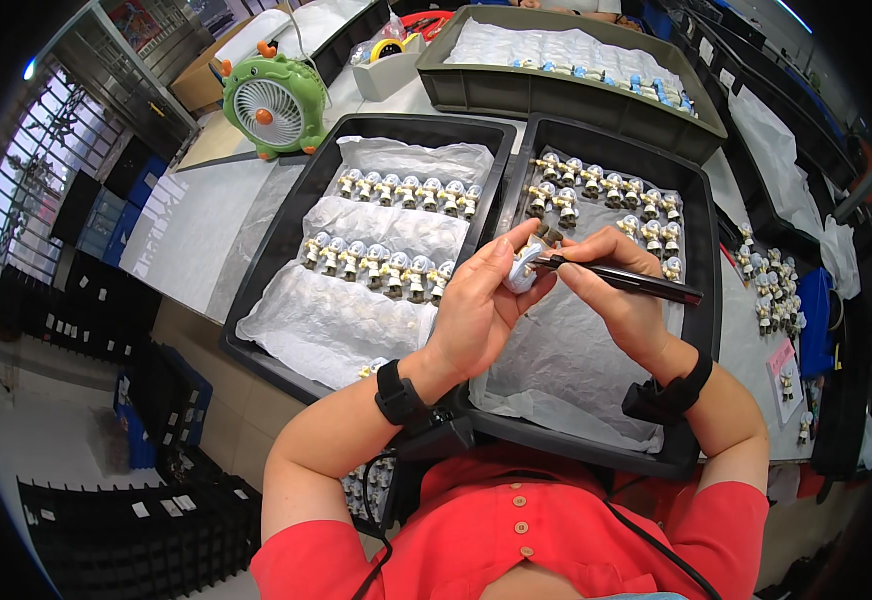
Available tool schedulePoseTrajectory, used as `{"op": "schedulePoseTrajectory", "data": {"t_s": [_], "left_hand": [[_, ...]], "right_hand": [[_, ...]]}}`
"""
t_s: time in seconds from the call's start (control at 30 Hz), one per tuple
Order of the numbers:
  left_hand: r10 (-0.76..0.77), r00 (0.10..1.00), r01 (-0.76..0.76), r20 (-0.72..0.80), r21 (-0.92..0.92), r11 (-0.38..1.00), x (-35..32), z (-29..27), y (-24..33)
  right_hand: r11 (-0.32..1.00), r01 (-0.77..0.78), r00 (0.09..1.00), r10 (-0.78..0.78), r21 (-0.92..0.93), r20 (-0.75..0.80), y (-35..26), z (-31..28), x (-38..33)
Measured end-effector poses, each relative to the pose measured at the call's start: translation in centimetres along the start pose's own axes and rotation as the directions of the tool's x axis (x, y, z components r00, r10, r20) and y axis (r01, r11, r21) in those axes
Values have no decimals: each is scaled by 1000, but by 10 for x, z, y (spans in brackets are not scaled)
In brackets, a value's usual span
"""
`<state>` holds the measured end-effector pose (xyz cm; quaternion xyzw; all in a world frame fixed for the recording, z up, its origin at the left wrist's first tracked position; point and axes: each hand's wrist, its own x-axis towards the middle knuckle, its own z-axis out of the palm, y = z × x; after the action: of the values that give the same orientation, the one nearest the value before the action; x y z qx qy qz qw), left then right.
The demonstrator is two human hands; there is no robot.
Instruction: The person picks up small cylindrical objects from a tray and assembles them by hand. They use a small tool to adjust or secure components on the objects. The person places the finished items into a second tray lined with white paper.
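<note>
Above the right-hand black tray [708,290], my left hand [478,305] is closed round a small figurine [526,272] with a pale blue-white head and dark base, tipped on its side. In my right hand [621,300] is a slim black pen-like tool [646,281], its tip against or very near the figurine; my fingers hide the exact contact. Similar figurines [613,188] stand in rows on the paper at that tray's far end. More figurines [394,272] lie in two rows on white paper in the left black tray [286,220].
A green fan [274,105] stands at the back left. Behind the trays is a large olive bin [476,92] of figurines on paper. Loose figurines [778,290] and a blue bin [816,318] sit at the right. Black crates [136,530] stand low on the left.
</note>
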<state>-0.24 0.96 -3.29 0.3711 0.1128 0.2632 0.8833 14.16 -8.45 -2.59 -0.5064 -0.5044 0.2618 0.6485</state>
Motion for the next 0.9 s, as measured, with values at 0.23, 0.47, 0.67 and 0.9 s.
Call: {"op": "schedulePoseTrajectory", "data": {"t_s": [0.23, 0.47, 0.67, 0.9], "left_hand": [[14, 1000, -13, -20, 30, 999, 1, 7, 6], [71, 997, -72, 11, 177, 982, 0, 1, 10], [138, 978, -195, 154, 457, 868, -2, -2, 7], [200, 948, -310, 247, 586, 749, -7, 4, 6]], "right_hand": [[989, 76, 984, -54, 130, -169, -10, -9, 1], [815, -20, 910, 255, 579, -327, -31, -70, 20], [854, -192, 791, 427, 484, -438, -37, -204, -14], [505, -863, 418, 741, 26, -526, 7, -254, -88]]}}
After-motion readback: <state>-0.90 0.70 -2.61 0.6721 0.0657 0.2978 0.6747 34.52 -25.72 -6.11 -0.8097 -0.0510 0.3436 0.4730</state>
